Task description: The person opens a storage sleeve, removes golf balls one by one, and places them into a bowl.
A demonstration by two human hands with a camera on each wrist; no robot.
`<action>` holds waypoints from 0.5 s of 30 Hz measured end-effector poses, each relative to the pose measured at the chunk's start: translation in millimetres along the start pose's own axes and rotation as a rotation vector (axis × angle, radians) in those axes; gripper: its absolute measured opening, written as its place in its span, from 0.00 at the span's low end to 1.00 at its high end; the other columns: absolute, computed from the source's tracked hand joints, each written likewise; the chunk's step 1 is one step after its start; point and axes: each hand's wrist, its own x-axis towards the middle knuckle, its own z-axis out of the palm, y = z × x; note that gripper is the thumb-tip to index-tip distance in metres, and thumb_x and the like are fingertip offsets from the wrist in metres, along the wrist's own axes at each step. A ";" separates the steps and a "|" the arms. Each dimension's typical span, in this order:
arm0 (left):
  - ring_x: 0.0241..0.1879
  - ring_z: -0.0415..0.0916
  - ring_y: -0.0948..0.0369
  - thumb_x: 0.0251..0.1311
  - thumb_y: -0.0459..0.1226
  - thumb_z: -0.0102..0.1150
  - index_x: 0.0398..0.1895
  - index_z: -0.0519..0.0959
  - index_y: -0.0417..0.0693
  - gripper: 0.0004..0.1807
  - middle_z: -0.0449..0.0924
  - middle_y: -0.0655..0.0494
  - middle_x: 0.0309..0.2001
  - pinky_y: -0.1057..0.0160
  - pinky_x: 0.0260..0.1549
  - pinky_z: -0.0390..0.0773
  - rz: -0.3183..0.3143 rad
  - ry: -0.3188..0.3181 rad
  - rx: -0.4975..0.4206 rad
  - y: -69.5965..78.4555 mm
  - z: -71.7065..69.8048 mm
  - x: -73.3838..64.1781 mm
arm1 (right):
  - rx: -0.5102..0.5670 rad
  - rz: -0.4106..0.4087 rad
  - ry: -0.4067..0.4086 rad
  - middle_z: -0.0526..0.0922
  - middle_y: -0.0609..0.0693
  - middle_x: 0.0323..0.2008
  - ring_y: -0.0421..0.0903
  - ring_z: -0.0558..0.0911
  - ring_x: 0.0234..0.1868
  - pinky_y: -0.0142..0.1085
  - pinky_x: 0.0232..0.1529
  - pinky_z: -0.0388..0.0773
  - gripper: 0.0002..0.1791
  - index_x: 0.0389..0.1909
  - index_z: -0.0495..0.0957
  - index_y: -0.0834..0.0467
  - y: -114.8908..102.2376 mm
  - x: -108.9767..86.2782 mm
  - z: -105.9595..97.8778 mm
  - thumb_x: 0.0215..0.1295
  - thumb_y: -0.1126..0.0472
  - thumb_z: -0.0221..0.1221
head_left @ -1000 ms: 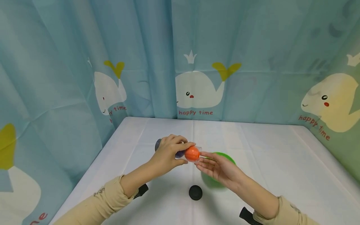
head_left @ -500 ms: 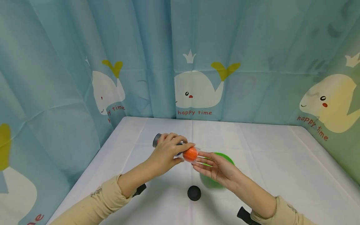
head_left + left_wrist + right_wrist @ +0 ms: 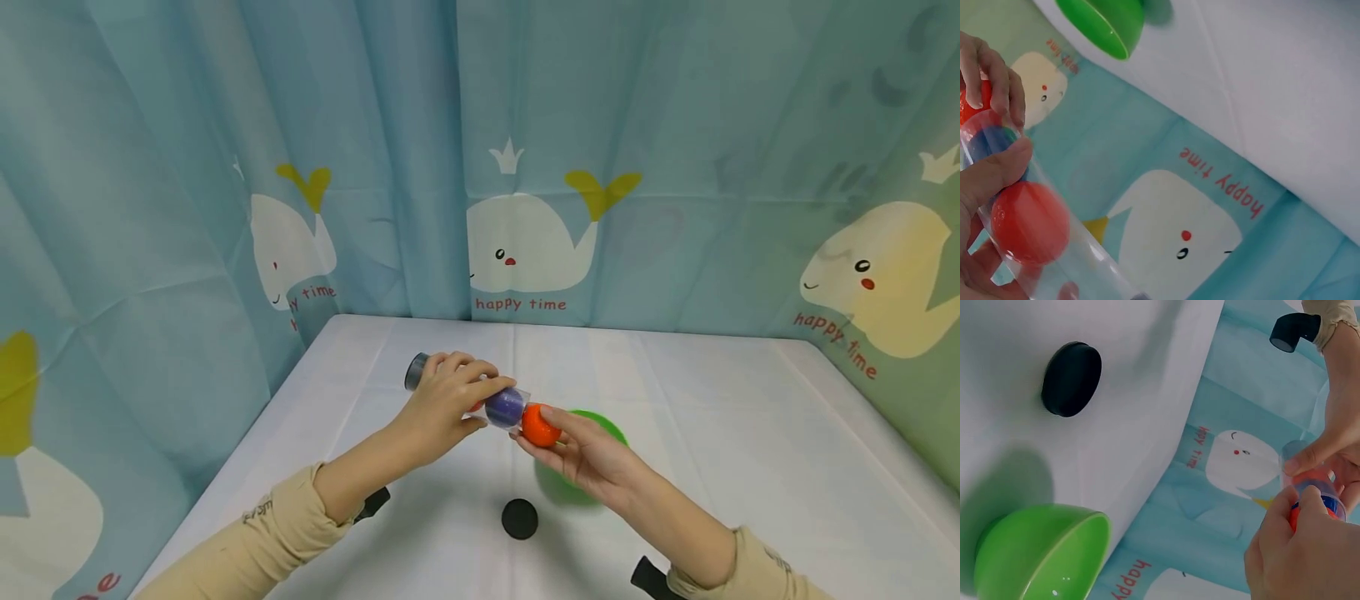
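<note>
My left hand (image 3: 450, 408) grips a clear tube (image 3: 1094, 253) held tilted above the table, its dark end (image 3: 417, 372) up at the left. Inside the tube a blue-purple ball (image 3: 506, 407) sits near the open mouth, with a red ball (image 3: 1032, 223) behind it. At that mouth, my right hand (image 3: 600, 462) pinches an orange ball (image 3: 541, 426) between thumb and fingers. The ball is outside the tube, right against or close to its rim. A green bowl (image 3: 1038, 550) stands under my right hand, which partly hides it in the head view.
A round black lid (image 3: 520, 519) lies on the white-covered table (image 3: 720, 433), nearer than the bowl. Black wrist-camera mounts (image 3: 652, 577) show at both forearms. A blue curtain (image 3: 405, 167) with whale prints closes off the back and sides.
The orange ball has come out of the tube's mouth into my right hand's fingers. The blue-purple ball has slid down towards the mouth. My left hand holds almost the same place.
</note>
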 end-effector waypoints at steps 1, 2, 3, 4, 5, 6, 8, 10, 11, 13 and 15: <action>0.52 0.70 0.54 0.43 0.34 0.74 0.53 0.79 0.58 0.29 0.79 0.56 0.49 0.46 0.54 0.67 -0.002 0.001 -0.003 -0.2 0.1 0.0 | 0.002 0.000 0.003 0.55 0.65 0.62 0.51 0.83 0.45 0.34 0.50 0.79 0.32 0.67 0.48 0.69 -0.2 0.1 0.1 0.70 0.61 0.52; 0.52 0.71 0.54 0.43 0.34 0.74 0.53 0.79 0.58 0.29 0.79 0.56 0.49 0.46 0.54 0.67 -0.003 0.002 -0.008 -0.4 0.0 -0.2 | -0.002 -0.001 0.006 0.55 0.65 0.62 0.50 0.83 0.45 0.33 0.50 0.79 0.32 0.66 0.48 0.69 -0.7 -0.1 0.3 0.70 0.61 0.51; 0.52 0.72 0.54 0.43 0.34 0.74 0.53 0.79 0.58 0.29 0.79 0.56 0.50 0.47 0.54 0.67 -0.003 0.002 -0.013 -0.6 0.1 -0.5 | -0.006 -0.002 0.009 0.56 0.65 0.62 0.50 0.83 0.45 0.33 0.49 0.79 0.32 0.66 0.48 0.69 -1.2 -0.1 0.4 0.70 0.61 0.51; 0.52 0.73 0.54 0.43 0.35 0.74 0.54 0.78 0.58 0.29 0.79 0.56 0.50 0.47 0.54 0.67 -0.003 0.002 -0.018 -0.9 0.2 -0.7 | -0.010 -0.002 0.010 0.56 0.65 0.61 0.49 0.83 0.44 0.32 0.49 0.79 0.32 0.67 0.48 0.69 -1.4 -0.1 0.3 0.70 0.61 0.51; 0.52 0.74 0.54 0.44 0.35 0.73 0.54 0.78 0.58 0.30 0.80 0.55 0.51 0.47 0.53 0.68 -0.003 0.002 -0.024 -1.1 0.4 -0.9 | -0.015 -0.005 0.007 0.56 0.65 0.61 0.49 0.83 0.44 0.32 0.49 0.79 0.33 0.67 0.47 0.70 -1.4 0.2 0.1 0.70 0.61 0.51; 0.52 0.74 0.54 0.44 0.36 0.73 0.55 0.78 0.57 0.30 0.80 0.55 0.51 0.48 0.53 0.68 -0.002 0.003 -0.031 -1.4 0.6 -1.2 | -0.020 -0.005 0.005 0.56 0.65 0.61 0.48 0.83 0.44 0.32 0.49 0.79 0.33 0.67 0.47 0.70 -1.6 0.0 -0.1 0.70 0.61 0.51; 0.52 0.75 0.54 0.44 0.36 0.73 0.56 0.77 0.56 0.31 0.80 0.55 0.53 0.47 0.53 0.69 -0.007 0.002 -0.052 -1.8 1.1 -1.9 | -0.032 -0.008 -0.005 0.57 0.65 0.60 0.48 0.83 0.44 0.31 0.49 0.79 0.35 0.68 0.46 0.70 -2.0 -0.6 -0.6 0.70 0.61 0.51; 0.52 0.76 0.54 0.44 0.37 0.73 0.56 0.77 0.54 0.31 0.80 0.55 0.53 0.47 0.52 0.69 -0.016 0.001 -0.075 -2.4 1.8 -2.7 | -0.039 -0.008 -0.019 0.60 0.64 0.59 0.48 0.84 0.44 0.31 0.50 0.78 0.35 0.69 0.46 0.70 -2.3 -1.7 -1.5 0.70 0.60 0.52; 0.52 0.76 0.53 0.44 0.37 0.73 0.57 0.77 0.54 0.31 0.80 0.55 0.53 0.47 0.52 0.70 -0.018 0.002 -0.088 -2.6 2.1 -3.2 | -0.040 -0.008 -0.025 0.62 0.63 0.58 0.48 0.83 0.45 0.31 0.51 0.78 0.36 0.69 0.46 0.70 -2.4 -2.2 -2.0 0.69 0.60 0.52; 0.52 0.76 0.54 0.44 0.37 0.73 0.57 0.77 0.52 0.31 0.81 0.54 0.53 0.48 0.51 0.71 -0.020 0.002 -0.112 -3.2 2.8 -4.2 | -0.044 -0.007 -0.041 0.67 0.61 0.55 0.48 0.83 0.46 0.32 0.52 0.77 0.35 0.69 0.47 0.70 -2.8 -3.4 -2.9 0.69 0.60 0.52; 0.52 0.77 0.54 0.44 0.37 0.72 0.57 0.76 0.51 0.32 0.81 0.54 0.53 0.49 0.49 0.72 -0.022 -0.001 -0.135 -3.9 3.4 -5.3 | -0.038 -0.002 -0.056 0.71 0.58 0.51 0.49 0.83 0.47 0.32 0.53 0.77 0.35 0.68 0.48 0.70 -2.9 -4.2 -3.8 0.69 0.61 0.53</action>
